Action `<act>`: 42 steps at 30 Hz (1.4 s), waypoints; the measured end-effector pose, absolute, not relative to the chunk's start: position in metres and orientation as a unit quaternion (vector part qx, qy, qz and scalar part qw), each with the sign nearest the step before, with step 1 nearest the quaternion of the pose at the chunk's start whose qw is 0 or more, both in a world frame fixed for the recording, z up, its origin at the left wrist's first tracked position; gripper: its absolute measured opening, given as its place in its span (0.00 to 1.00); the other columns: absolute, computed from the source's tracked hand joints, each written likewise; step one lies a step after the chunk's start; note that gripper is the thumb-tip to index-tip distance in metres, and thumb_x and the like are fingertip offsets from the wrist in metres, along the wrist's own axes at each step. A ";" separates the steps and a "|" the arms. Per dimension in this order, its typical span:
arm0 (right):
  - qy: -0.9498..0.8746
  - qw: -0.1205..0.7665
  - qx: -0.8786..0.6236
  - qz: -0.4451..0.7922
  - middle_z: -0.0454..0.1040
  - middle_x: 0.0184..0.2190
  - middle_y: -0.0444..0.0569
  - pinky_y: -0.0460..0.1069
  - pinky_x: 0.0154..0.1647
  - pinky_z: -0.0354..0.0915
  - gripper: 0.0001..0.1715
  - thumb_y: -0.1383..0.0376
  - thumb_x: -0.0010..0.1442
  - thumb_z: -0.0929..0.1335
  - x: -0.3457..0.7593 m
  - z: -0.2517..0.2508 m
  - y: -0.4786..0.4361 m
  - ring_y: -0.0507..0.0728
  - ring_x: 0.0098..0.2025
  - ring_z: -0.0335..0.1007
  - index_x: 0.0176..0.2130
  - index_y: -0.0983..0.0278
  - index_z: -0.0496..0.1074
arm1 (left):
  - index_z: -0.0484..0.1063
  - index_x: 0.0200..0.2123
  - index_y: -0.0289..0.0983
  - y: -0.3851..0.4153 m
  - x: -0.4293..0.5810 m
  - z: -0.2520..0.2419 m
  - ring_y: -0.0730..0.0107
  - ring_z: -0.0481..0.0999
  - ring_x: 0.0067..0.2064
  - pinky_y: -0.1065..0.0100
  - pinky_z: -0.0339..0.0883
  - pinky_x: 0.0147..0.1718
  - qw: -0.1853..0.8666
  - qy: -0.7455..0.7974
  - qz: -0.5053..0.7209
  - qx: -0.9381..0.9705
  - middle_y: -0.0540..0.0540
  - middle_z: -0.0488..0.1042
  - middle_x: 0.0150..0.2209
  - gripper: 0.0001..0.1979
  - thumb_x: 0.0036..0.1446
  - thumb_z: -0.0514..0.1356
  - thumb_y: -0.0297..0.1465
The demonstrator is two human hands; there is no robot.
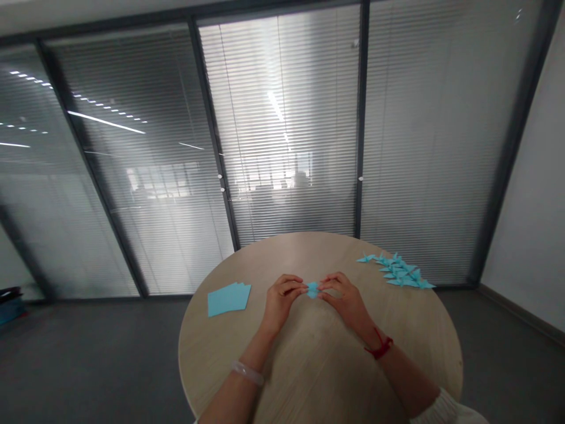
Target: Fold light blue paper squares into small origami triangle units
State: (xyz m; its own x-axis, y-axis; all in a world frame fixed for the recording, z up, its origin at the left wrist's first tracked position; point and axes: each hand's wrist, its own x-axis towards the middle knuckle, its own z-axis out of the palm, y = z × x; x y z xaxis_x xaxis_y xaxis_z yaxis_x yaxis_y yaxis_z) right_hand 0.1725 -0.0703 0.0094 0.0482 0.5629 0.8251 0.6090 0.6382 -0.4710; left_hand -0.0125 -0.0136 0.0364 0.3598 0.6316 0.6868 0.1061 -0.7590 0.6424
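Blue origami piece (313,289) sitting midway between both hands, above round wooden table (318,371), blue paper cranes (397,271) lying in heap far right, loose blue sheets (228,298) lying left. Left hand (282,303), right hand (344,300) equally near, both closing, fingertips (304,288) pinching it from either side (long axis too small to tell).

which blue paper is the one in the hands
The small folded piece pinched between the left hand and right hand; the flat sheets and paper cranes all lie on the table.
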 end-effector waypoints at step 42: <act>-0.665 0.597 -0.449 0.001 0.73 0.30 0.47 0.50 0.38 0.65 0.11 0.57 0.58 0.67 0.161 0.012 -0.078 0.56 0.34 0.69 0.31 0.61 0.73 | 0.75 0.39 0.38 -0.022 -0.001 0.030 0.63 0.72 0.46 0.62 0.68 0.45 0.381 0.226 0.507 0.739 0.43 0.74 0.43 0.13 0.52 0.60 0.38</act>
State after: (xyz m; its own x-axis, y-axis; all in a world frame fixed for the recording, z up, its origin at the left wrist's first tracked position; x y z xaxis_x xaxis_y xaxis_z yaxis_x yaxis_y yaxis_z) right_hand 0.1606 -0.0777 0.0122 0.1164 0.5993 0.7920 0.5958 0.5959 -0.5385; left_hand -0.0012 -0.0220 0.0304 0.3836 0.7214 0.5765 -0.0521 -0.6064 0.7935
